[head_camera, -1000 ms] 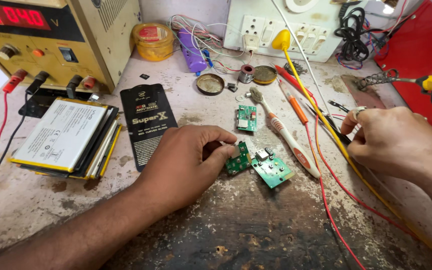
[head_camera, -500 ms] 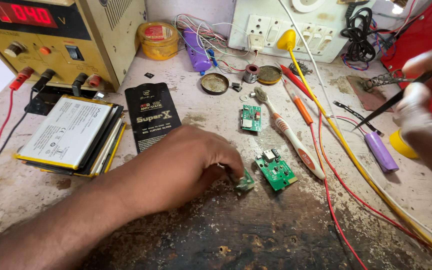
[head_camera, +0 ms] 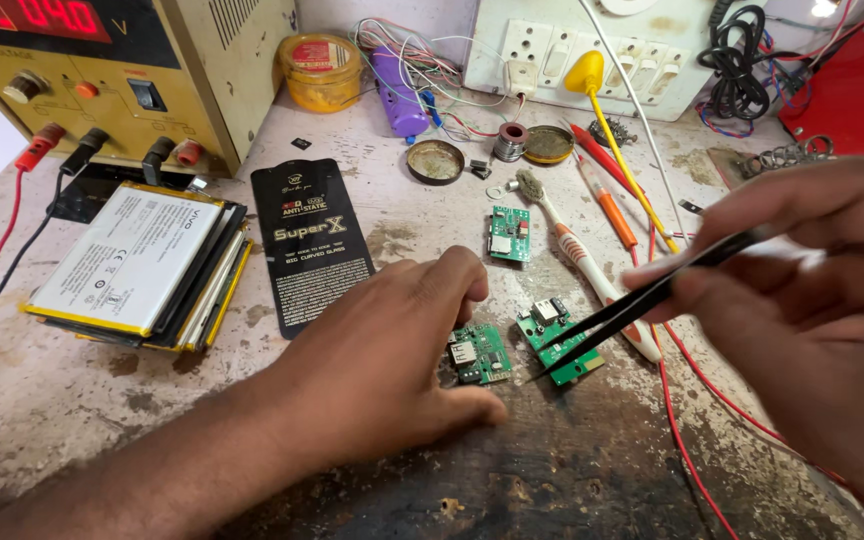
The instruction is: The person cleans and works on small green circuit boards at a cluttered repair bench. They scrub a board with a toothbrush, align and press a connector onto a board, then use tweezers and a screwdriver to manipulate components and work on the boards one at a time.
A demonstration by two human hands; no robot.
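My left hand [head_camera: 382, 370] rests palm down on the worn bench, its fingers pinning a small green circuit board [head_camera: 480, 354]. My right hand [head_camera: 812, 300] grips black tweezers [head_camera: 642, 300] whose tips point down at a second green circuit board [head_camera: 557, 342] just right of the first. A third green board [head_camera: 510, 234] lies farther back, beside a white and orange toothbrush [head_camera: 577, 260].
A yellow power supply [head_camera: 122, 70] with red display stands back left, its leads running to the bench. A stack of phone batteries [head_camera: 142, 265], a black screen-protector packet [head_camera: 312, 240], a yellow tin [head_camera: 320, 70], a white socket board [head_camera: 592, 50], a yellow-handled tool [head_camera: 612, 130] and red wires [head_camera: 692, 400] surround the boards.
My right hand has come in from the right with black tweezers and brought their tips down to the second board. My left hand stays pressed on the first board.
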